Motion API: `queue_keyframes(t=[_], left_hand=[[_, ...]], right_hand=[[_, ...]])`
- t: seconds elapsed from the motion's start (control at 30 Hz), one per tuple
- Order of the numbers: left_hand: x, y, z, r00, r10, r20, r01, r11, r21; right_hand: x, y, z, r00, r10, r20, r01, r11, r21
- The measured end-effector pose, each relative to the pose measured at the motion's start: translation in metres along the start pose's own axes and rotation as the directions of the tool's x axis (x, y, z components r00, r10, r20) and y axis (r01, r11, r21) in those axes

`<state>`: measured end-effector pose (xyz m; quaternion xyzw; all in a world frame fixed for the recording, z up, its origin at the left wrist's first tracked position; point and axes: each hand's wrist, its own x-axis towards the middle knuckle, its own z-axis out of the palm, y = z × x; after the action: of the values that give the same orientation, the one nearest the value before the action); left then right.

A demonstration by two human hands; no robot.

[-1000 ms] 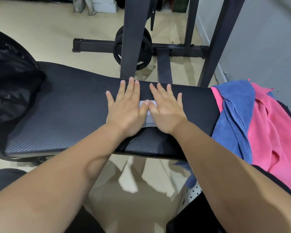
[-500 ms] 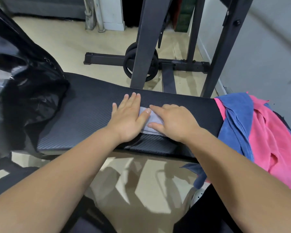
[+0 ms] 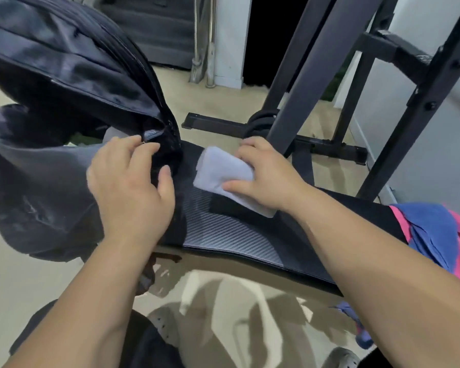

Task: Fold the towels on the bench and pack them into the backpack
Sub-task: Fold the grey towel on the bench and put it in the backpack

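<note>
The black backpack (image 3: 45, 181) is lying at the left end of the table (image 3: 223, 235), its unzipped mouth gaping toward the middle of the pad. At the right end, a heap of blue and pink towels (image 3: 430, 229) is waiting unfolded, well apart from the bag.

The left hand (image 3: 128, 187) is sitting at the mouth. Its fingers are curling over the zipper edge and seemingly holding it open, with the thumb spreading toward the pad. The right hand (image 3: 268, 176) is pinching the folded pale towel (image 3: 223, 176), thumb on top and fingers round the far side. The shadow beneath suggests it is hanging just above the pad.

This towel is sitting just beside the mouth, on its right, between the 2 hands. Its long axis is running slantwise from the right wrist toward the opening, with the free short end leading. The coming move is therefore looking like a short leftward push, end first, in under the left fingers. The right hand is doing the carrying, and the left is lying nearer the bag.
</note>
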<state>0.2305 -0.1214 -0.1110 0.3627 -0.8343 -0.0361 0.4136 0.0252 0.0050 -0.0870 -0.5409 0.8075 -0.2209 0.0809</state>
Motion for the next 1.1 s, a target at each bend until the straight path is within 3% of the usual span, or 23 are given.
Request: queue_keyframes(t=[0.2,0.4,0.53,0.67,0.8,0.97,1.1], left_hand=[[0.002,-0.03,-0.014,0.962,-0.269,0.038,0.264,0.959,0.099],[0.005,-0.045,-0.009,0.942,-0.326,0.079,0.312,0.939,0.145],[0.01,-0.047,-0.005,0.943,-0.316,0.107,0.292,0.937,0.194],[0.009,-0.028,0.004,0.967,-0.221,0.127,0.196,0.964,0.179],[0.004,0.003,0.01,0.982,-0.053,0.181,0.014,0.978,0.207],[-0.018,0.056,0.018,0.944,0.138,0.3,-0.189,0.971,0.146],[-0.036,0.108,0.033,0.903,0.288,0.318,-0.325,0.943,0.069]], right_hand=[[0.076,-0.099,-0.01,0.977,-0.204,-0.059,0.208,0.976,0.062],[0.136,-0.131,0.011,0.978,-0.202,0.06,0.205,0.978,-0.041],[0.16,-0.132,0.026,0.98,-0.188,-0.063,0.185,0.981,-0.052],[0.166,-0.124,0.019,0.977,-0.096,-0.193,0.099,0.995,0.006],[0.157,-0.097,0.001,0.963,-0.024,-0.268,0.044,0.997,0.069],[0.119,-0.045,-0.032,0.948,0.066,-0.312,-0.031,0.993,0.115],[0.082,-0.006,-0.061,0.919,0.159,-0.36,-0.123,0.985,0.123]])
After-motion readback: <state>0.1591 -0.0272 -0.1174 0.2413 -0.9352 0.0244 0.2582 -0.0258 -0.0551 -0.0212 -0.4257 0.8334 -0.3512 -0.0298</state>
